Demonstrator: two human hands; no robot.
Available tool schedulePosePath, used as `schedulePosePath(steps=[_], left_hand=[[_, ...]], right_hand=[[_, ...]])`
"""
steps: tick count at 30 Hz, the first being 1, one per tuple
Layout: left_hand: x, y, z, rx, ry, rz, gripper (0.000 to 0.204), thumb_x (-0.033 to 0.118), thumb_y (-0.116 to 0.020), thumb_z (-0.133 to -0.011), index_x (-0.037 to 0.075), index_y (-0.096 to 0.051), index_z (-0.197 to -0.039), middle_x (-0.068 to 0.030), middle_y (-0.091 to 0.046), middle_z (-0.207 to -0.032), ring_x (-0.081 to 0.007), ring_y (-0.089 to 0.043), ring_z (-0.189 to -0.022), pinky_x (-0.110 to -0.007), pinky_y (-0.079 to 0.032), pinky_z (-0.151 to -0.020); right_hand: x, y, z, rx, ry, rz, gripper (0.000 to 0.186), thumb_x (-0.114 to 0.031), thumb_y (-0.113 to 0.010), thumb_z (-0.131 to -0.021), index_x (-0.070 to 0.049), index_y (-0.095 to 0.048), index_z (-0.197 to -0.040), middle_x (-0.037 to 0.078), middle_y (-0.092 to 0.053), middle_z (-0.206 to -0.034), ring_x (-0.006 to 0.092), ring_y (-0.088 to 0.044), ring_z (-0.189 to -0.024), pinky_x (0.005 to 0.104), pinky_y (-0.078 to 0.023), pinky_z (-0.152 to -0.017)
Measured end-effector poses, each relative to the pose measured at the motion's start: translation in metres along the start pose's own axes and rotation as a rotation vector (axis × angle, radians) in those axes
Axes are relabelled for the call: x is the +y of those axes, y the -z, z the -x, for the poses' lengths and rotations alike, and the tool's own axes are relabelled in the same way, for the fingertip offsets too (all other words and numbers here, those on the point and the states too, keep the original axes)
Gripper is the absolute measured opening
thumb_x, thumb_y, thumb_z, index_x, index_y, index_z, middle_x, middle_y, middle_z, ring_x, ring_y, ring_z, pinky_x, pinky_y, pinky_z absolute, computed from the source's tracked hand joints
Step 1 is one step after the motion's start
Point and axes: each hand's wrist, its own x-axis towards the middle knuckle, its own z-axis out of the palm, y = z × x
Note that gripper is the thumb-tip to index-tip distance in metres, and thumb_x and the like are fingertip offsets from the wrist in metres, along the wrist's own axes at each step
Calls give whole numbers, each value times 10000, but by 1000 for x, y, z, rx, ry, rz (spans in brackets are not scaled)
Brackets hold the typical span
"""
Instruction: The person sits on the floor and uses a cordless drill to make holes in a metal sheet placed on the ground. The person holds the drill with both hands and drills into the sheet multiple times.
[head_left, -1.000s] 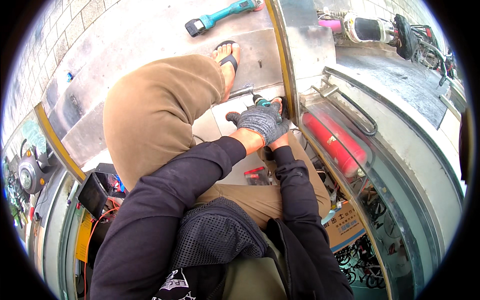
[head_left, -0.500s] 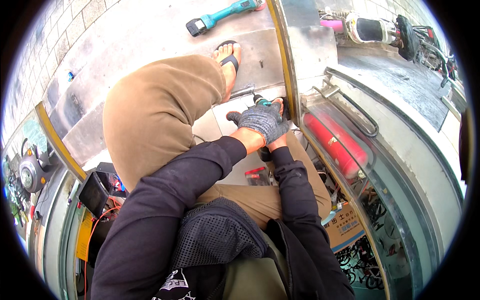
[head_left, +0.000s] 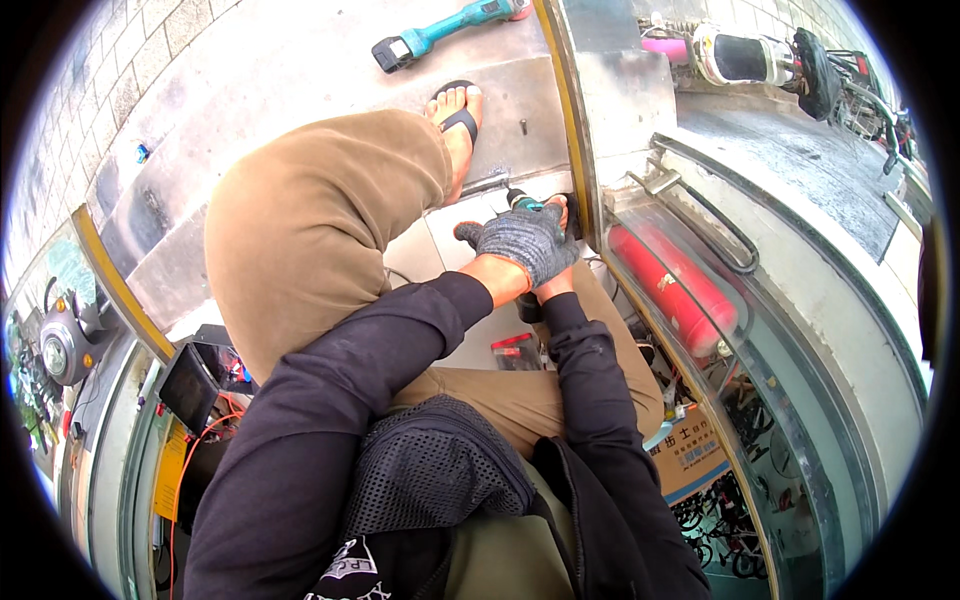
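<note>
My left hand (head_left: 520, 245), in a grey knit glove, rests over a teal-and-black cordless drill (head_left: 522, 203), its fingers curled on the tool. My right hand (head_left: 555, 280) is underneath and mostly hidden at the drill's lower part. The drill's nose meets a metal strip (head_left: 485, 186) along the doorway's threshold, beside the yellow-edged frame (head_left: 568, 90). My sandaled foot (head_left: 455, 115) stands on the step just left of that spot, and a small screw or bolt (head_left: 522, 127) lies on the step.
A teal angle grinder (head_left: 430, 40) lies on the upper step. At right are a red extinguisher (head_left: 670, 285) behind glass, a scooter (head_left: 745, 55) and a cardboard box (head_left: 685, 445). A small red case (head_left: 512, 352) sits between my legs; a black open case (head_left: 185, 385) with wires is at left.
</note>
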Motion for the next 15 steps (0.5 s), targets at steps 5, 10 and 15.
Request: schedulePosePath(steps=[5, 10, 15], left_hand=[[-5, -6, -5, 31, -27, -6, 728, 437, -539, -998, 50, -429, -1605, -179, -604, -1500, -312, -610, -1354, -426, -477, -1124], [-12, -16, -11, 74, -68, -6, 690, 430, -514, -1017, 66, -441, -1599, -186, -619, -1472, -322, -628, -1323, -425, -493, -1097], [-24, -31, -22, 135, -140, -16, 653, 423, -489, -1036, 82, -454, -1592, -192, -634, -1445, -333, -647, -1293, -423, -509, -1069]], right_hand=[[-4, 6, 0, -35, -51, -11, 645, -418, -759, -920, -49, -568, -1415, 261, -686, -1286, 418, -655, -1213, 493, -525, -1005], [-11, 10, -2, -65, -116, -33, 639, -419, -752, -925, -53, -569, -1417, 260, -690, -1284, 416, -661, -1209, 491, -528, -1003], [-33, 20, -7, -97, -201, -63, 633, -421, -745, -931, -57, -569, -1419, 260, -694, -1283, 413, -666, -1204, 488, -531, -1000]])
